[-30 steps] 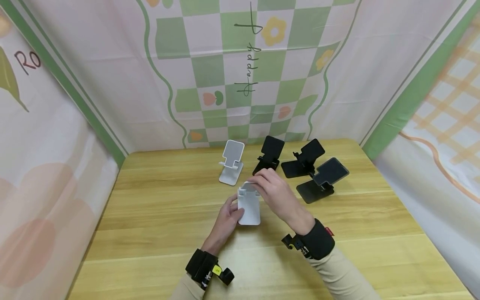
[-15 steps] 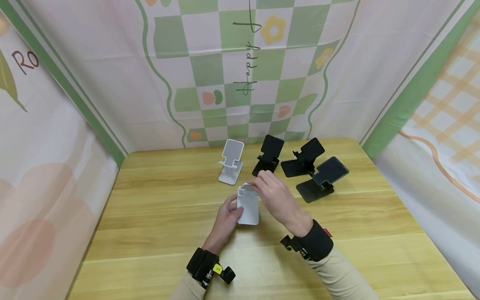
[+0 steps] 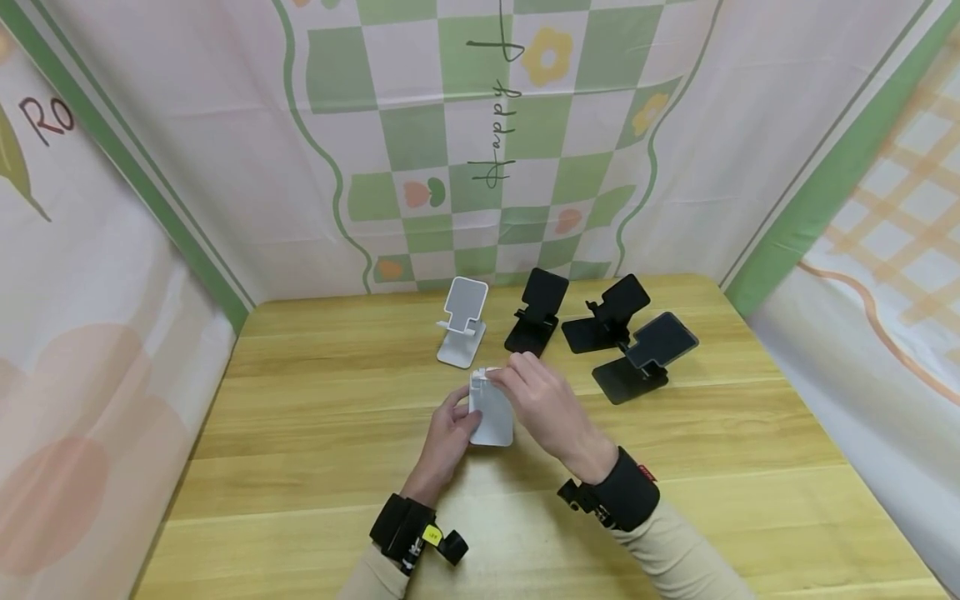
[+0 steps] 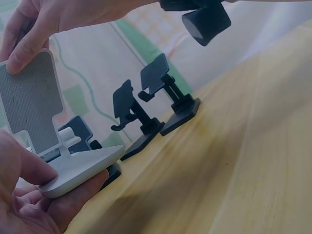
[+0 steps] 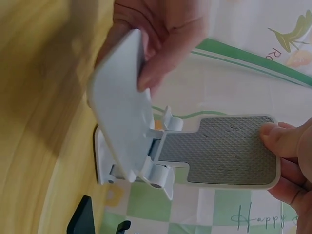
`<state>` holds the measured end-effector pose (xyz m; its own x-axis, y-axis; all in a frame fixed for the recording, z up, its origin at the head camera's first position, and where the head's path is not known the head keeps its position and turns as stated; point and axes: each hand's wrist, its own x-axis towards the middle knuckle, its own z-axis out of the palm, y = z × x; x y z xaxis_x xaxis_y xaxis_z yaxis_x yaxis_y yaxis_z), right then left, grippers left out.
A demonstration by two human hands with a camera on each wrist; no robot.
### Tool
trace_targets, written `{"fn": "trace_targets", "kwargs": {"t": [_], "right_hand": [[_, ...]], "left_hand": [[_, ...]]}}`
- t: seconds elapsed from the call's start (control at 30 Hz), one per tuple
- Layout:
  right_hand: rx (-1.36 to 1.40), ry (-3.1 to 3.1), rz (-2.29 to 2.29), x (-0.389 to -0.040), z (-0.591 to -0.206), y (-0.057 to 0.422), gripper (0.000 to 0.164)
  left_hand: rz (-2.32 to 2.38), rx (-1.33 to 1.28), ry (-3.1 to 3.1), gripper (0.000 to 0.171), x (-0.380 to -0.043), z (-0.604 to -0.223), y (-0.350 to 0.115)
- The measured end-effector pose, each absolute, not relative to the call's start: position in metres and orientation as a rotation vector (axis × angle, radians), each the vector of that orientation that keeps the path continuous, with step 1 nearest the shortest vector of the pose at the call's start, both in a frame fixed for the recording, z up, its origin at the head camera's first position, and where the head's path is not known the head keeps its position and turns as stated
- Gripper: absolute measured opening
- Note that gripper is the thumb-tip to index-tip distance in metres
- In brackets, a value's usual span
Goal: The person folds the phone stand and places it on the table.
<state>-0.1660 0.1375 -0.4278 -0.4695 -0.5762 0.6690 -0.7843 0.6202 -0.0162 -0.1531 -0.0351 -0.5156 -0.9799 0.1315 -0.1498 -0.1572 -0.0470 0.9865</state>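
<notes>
Above the wooden table, a white phone stand (image 3: 492, 422) is unfolded between both hands. My left hand (image 3: 446, 440) grips its base plate (image 4: 85, 168), with the thumb on one face and fingers under the other. With thumb and fingers, my right hand (image 3: 550, 410) pinches the outer end of the stand's cradle (image 5: 229, 151), which has a grey textured pad. In the right wrist view the cradle stands out at an angle from the base, joined by a hinge (image 5: 155, 148). From the head view the cradle is mostly hidden behind the right fingers.
Another white phone stand (image 3: 461, 323) stands unfolded at the back of the table (image 3: 315, 417). To its right are a black phone stand (image 3: 540, 308), a second black stand (image 3: 611, 315) and a third black stand (image 3: 645, 358). A patterned cloth (image 3: 420, 75) hangs behind the table.
My right hand has moved slightly down and left, tilting the cradle so that less of it shows from above. My left hand keeps its grip while the stand shifts slightly left.
</notes>
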Motion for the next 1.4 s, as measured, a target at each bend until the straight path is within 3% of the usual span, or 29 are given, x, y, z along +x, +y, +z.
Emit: {"fn": "trace_targets", "kwargs": {"t": [0.27,0.77,1.4], "right_hand": [[1.094,-2.183,0.381,-0.16,-0.434,0.135,0.032],[1.128,-2.125,0.31,-0.151,-0.447,0.132,0.022],[1.17,-2.104,0.293,-0.146,-0.463,0.133,0.024]], "left_hand": [[2.164,-0.02,2.032,0.053,-0.154,-0.517,-0.037],[2.17,-0.022,2.05,0.053,-0.153,-0.515,-0.039],[2.135,-0.059,2.082,0.049,-0.153,-0.515,-0.037]]}}
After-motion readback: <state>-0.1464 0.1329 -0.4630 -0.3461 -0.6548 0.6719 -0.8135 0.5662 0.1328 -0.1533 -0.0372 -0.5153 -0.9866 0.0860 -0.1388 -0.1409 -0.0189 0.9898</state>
